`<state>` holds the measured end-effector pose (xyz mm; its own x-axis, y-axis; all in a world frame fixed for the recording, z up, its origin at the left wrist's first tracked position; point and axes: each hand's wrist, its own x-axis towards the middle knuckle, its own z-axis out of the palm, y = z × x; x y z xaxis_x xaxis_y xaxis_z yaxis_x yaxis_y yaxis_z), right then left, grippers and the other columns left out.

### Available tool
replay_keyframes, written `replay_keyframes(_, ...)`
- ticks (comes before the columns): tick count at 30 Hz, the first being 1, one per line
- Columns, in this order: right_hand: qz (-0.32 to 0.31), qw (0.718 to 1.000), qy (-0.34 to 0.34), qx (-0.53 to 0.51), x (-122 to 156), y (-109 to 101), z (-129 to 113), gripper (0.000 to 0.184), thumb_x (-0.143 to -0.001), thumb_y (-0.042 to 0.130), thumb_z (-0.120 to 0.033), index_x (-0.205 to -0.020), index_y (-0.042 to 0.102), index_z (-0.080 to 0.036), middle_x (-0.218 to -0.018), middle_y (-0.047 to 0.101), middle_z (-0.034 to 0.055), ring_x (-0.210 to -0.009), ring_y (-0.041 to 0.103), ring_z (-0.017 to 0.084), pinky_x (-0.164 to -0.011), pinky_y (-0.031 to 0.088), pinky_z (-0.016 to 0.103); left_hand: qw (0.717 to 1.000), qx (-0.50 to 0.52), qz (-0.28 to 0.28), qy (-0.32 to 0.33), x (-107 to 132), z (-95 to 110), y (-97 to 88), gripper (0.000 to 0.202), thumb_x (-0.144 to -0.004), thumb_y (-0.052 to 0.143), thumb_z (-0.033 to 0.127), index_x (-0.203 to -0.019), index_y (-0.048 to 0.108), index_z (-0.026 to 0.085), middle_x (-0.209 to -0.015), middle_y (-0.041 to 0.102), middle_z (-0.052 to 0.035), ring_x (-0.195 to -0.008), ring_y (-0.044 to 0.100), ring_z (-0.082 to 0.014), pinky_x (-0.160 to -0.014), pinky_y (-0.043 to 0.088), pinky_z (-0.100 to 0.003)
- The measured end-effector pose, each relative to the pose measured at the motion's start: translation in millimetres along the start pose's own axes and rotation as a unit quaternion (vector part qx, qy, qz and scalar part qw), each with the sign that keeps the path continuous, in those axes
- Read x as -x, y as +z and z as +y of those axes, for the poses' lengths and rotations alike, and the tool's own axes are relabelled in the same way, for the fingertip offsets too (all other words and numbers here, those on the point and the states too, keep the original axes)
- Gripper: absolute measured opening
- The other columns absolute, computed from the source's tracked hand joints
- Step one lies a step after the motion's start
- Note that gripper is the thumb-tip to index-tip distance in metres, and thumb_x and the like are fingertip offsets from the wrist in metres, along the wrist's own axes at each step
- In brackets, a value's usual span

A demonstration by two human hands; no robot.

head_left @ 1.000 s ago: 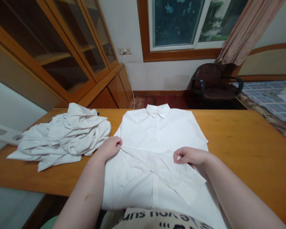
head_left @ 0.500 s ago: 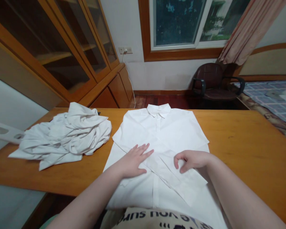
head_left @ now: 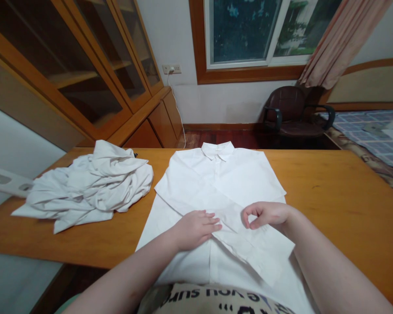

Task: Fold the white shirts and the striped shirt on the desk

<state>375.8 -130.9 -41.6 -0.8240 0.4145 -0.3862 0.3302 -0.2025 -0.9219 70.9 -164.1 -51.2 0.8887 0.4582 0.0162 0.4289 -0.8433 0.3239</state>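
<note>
A white collared shirt (head_left: pixel 216 183) lies flat on the wooden table (head_left: pixel 330 192), collar away from me, with both sleeves folded across its front. My left hand (head_left: pixel 196 227) rests palm down on the shirt's middle, fingers stretched out over the crossed sleeves. My right hand (head_left: pixel 265 214) is just to the right of it, thumb and forefinger pinched on the edge of the folded sleeve (head_left: pixel 258 250).
A crumpled pile of white garments (head_left: pixel 91 185) sits on the table's left part. A wooden glass-door cabinet (head_left: pixel 85 74) stands at the left. Beyond the table are a dark armchair (head_left: pixel 294 114), a window and a bed (head_left: pixel 373 135) at the right.
My left hand let go of the sleeve at the shirt's left side and moved right onto the middle, lying flat. My right hand stayed pinched on the sleeve; the sleeves now lie flatter.
</note>
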Motion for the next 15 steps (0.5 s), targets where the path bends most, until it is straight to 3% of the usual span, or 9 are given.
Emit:
replay_keyframes(3,-0.046,0.992,0.118,0.019,2.8,-2.4,1.9,0.037,-0.071,0.07,-0.042,-0.096,0.063,-0.017,-0.065,0.056,-0.0038,-0.049,0.049,0.008,-0.049,0.039,0.02,0.999,0.038,-0.036,0.004,0.6,6.1,-9.7,0.038,-0.09,0.046,0.04,-0.124,0.056,0.028,-0.131,0.057,-0.0035,-0.126,0.046,-0.0226,-0.104,0.035,-0.039)
replay_keyframes(6,-0.004,0.987,0.16,0.022,1.7,-2.5,4.6,0.039,-0.072,0.067,-0.048,-0.098,0.062,-0.018,-0.051,0.047,-0.0072,-0.04,0.045,0.008,-0.039,0.034,0.019,0.996,0.066,-0.057,-0.017,1.6,5.9,-19.7,0.042,-0.088,0.049,0.045,-0.126,0.055,0.029,-0.131,0.057,-0.0038,-0.124,0.048,-0.0219,-0.103,0.036,-0.037)
replay_keyframes(9,0.141,0.984,0.103,0.045,-4.6,-0.3,6.7,0.035,-0.076,0.062,-0.05,-0.085,0.063,-0.016,-0.051,0.049,-0.0043,-0.043,0.046,0.009,-0.04,0.034,0.02,0.991,0.026,-0.031,-0.128,4.8,-11.2,-23.8,0.045,-0.09,0.046,0.041,-0.133,0.049,0.029,-0.14,0.048,-0.0048,-0.131,0.041,-0.022,-0.108,0.03,-0.039)
replay_keyframes(12,0.321,0.94,0.028,0.112,-14.9,4.1,6.7,0.033,-0.082,0.055,-0.048,-0.08,0.064,-0.016,-0.06,0.057,0.0,-0.05,0.049,0.01,-0.048,0.038,0.022,0.954,-0.06,0.016,-0.293,12.1,-44.0,-22.0,0.056,-0.087,0.049,0.04,-0.14,0.039,0.024,-0.152,0.025,-0.0087,-0.141,0.018,-0.0281,-0.113,0.016,-0.047)
replay_keyframes(15,0.371,0.902,-0.081,0.204,-25.5,9.2,6.4,0.027,-0.085,0.053,-0.041,-0.091,0.068,-0.019,-0.084,0.066,0.0063,-0.076,0.06,0.017,-0.07,0.047,0.029,0.913,-0.081,0.017,-0.399,21.0,-77.3,-19.6,0.064,-0.087,0.048,0.041,-0.144,0.033,0.018,-0.154,0.016,-0.0142,-0.141,0.011,-0.0321,-0.112,0.015,-0.049)
